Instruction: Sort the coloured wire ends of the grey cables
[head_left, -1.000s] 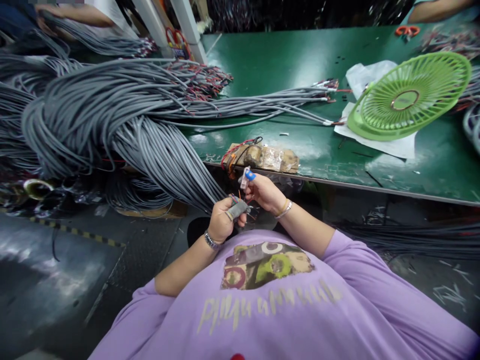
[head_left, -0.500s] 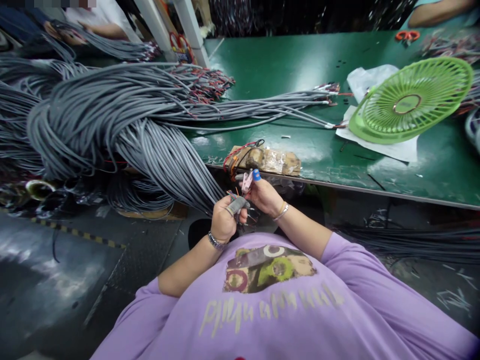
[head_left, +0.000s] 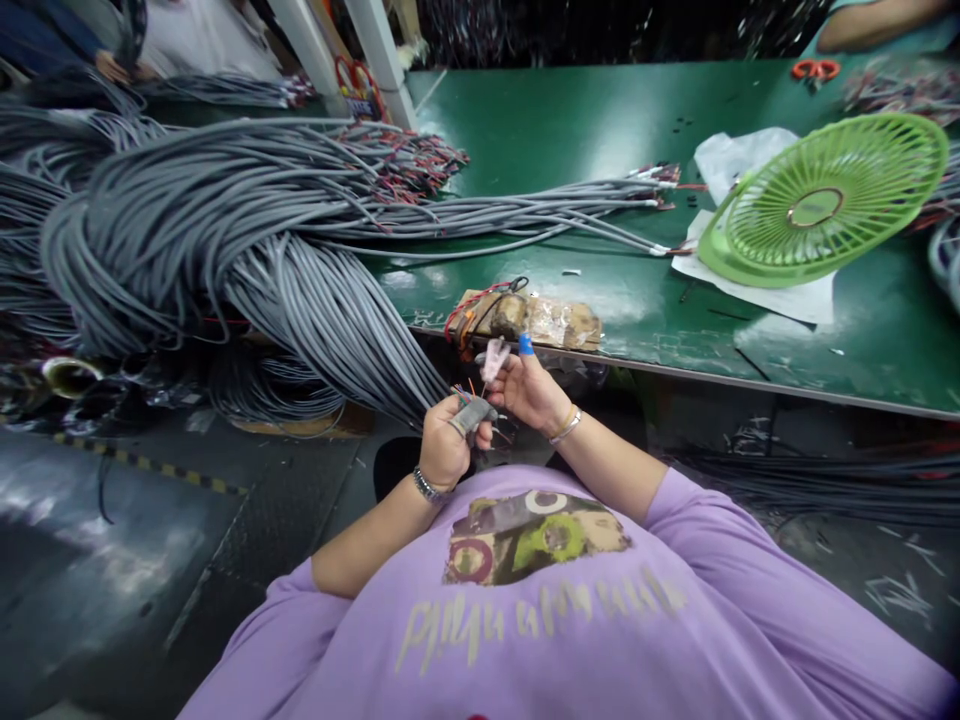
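My left hand [head_left: 444,445] is closed on a grey cable's end, with several thin coloured wires [head_left: 466,390] sticking out by the thumb. A grey covering [head_left: 471,414] seems to wrap that thumb. Close on its right, my right hand [head_left: 534,392] has its thumb raised apart from the curled fingers; a blue cover [head_left: 526,344] sits on the thumb tip. A pinkish-white piece [head_left: 495,358], perhaps a wrapping on the index finger, shows beside it. Thin wire ends lie between the hands, too small to make out fully.
Bundled grey cables [head_left: 172,210] drape over the green table [head_left: 570,110] at left. A cardboard-and-tape block [head_left: 559,320] with red and black leads lies at the edge. A green fan [head_left: 817,205] stands right, orange-handled scissors [head_left: 815,70] behind. Other people work at the back.
My right thumb has lifted away from the fingers, and that hand has turned more open. My left hand has barely moved. The co-worker's cables at the back left have shifted.
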